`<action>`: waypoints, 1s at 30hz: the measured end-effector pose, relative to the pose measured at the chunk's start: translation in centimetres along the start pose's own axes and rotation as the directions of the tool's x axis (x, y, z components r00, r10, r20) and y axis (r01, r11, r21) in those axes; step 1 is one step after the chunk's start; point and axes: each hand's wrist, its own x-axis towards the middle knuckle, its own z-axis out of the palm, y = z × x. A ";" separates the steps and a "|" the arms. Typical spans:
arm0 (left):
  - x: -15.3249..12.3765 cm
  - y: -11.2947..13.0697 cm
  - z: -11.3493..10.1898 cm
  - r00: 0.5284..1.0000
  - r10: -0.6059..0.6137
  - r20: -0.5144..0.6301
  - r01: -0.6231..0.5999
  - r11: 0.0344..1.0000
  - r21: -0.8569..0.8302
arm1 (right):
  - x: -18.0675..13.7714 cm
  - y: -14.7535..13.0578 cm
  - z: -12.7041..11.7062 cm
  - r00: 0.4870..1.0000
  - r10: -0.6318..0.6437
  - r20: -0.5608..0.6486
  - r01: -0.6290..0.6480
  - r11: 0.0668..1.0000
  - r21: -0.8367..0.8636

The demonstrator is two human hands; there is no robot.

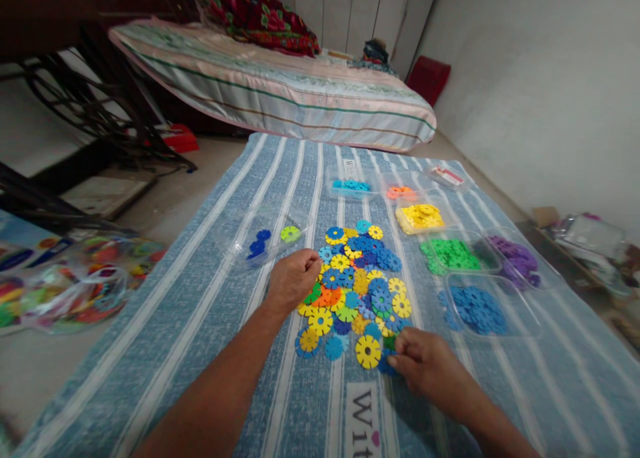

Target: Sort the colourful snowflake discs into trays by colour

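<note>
A loose pile of notched snowflake discs [345, 291] in yellow, blue, orange and green lies spread over the striped cloth. My left hand [295, 278] is at the pile's left edge with its fingers pinched together; whatever they hold is hidden. At the pile's near right corner, my right hand [425, 357] is closed, thumb against fingers. A dark green disc [389, 343] and a blue disc [387, 363] show right at its fingertips, but I cannot tell whether either is gripped. A large yellow disc [368, 351] lies just left of them.
Clear plastic boxes hold sorted discs: light blue [351, 186], orange [401, 193], yellow [420, 217], green [453, 255], purple [517, 261] and blue [477, 309]. A clear box [267, 238] at left holds dark blue and lime discs. Bags of colourful pieces [75, 285] lie beyond the cloth's left edge.
</note>
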 end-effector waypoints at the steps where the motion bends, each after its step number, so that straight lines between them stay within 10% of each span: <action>1: 0.0 -0.1 0.0 1.000 0.000 0.000 0.000 1.000 0.000 | -0.2 -0.3 -0.2 1.000 0.003 0.007 -0.004 1.000 0.020; 12: 0.0 -0.1 0.1 1.000 -0.002 -0.002 0.002 1.000 -0.014 | -3.0 -3.2 -6.9 0.928 -0.127 -0.350 0.055 0.977 -0.208; 22: -0.2 0.3 0.0 1.000 -0.010 -0.008 0.010 1.000 -0.016 | -2.9 -0.2 -12.9 0.671 -0.200 -0.714 -0.319 0.791 -0.522; 30: -0.3 0.3 0.0 1.000 -0.008 -0.013 0.008 1.000 -0.001 | -1.0 -2.0 -3.7 0.899 -0.336 -0.281 0.142 0.831 -0.539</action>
